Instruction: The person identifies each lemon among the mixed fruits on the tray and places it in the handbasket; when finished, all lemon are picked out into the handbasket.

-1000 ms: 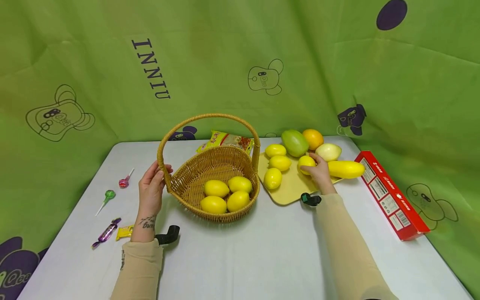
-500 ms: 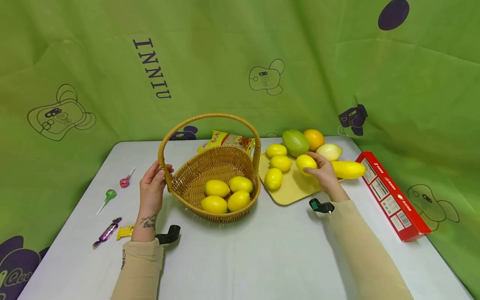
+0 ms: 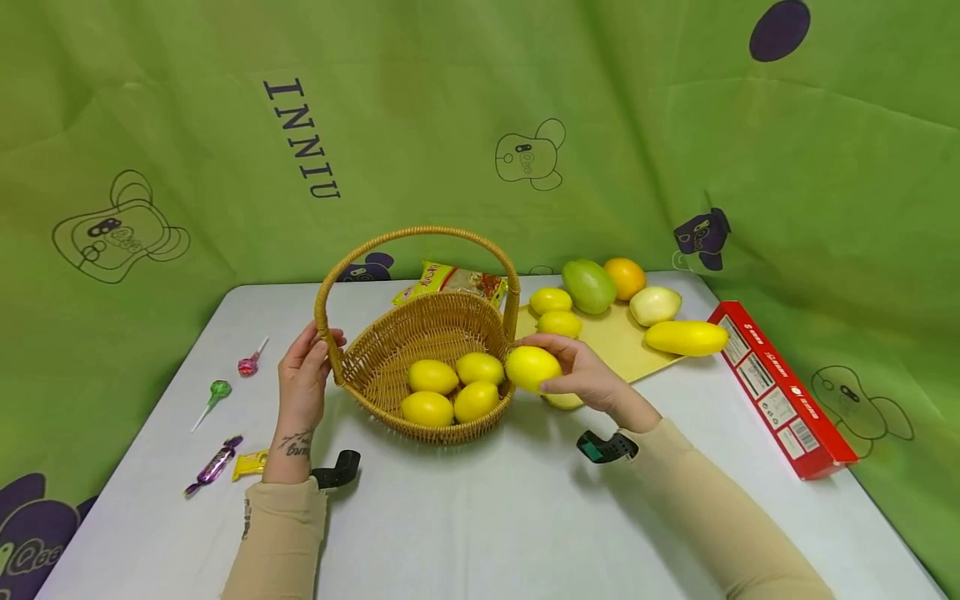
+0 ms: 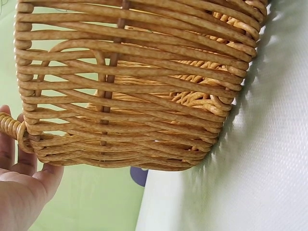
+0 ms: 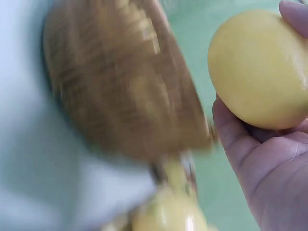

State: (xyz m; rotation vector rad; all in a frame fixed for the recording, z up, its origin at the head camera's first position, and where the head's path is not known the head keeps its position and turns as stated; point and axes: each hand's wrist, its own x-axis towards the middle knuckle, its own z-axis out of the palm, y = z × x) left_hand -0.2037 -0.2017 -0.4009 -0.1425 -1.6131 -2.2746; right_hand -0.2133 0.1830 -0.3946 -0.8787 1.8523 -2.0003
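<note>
A green cloth printed with cartoon mice and the letters INNIU hangs behind and around a pale grey table [image 3: 480,517], and everything I work with sits on that table.

My left hand [image 3: 302,385] rests against the near foot of the wicker basket's handle, thumb and fingers curled round the cane where it meets the rim, so the wicker basket [image 3: 427,367] is braced on its left side. The left wrist view shows the woven wall [image 4: 134,91] close up and only the edge of my palm [image 4: 21,192] by the handle.

My right hand [image 3: 581,377] holds a yellow lemon [image 3: 532,368], fingers curled under and thumb over it; the right wrist view shows it cradled in my fingers [image 5: 250,144], though that picture is blurred. The lemon hangs in the air just outside the basket's right rim, touching nothing but my hand.

Four lemons [image 3: 452,387] lie bunched together on the basket floor. The yellow board [image 3: 615,342] to the right carries two more lemons [image 3: 555,312], and another lemon peeks from under my hand at its near corner. At its far edge sit a green fruit [image 3: 590,286], an orange [image 3: 626,277], a pale fruit [image 3: 655,305] and a long yellow fruit [image 3: 686,337].

A snack packet [image 3: 453,282] lies behind the basket, a red box [image 3: 783,392] sits at the right, and lollipops and wrapped sweets [image 3: 225,417] are scattered at the left, well apart from my hands.
</note>
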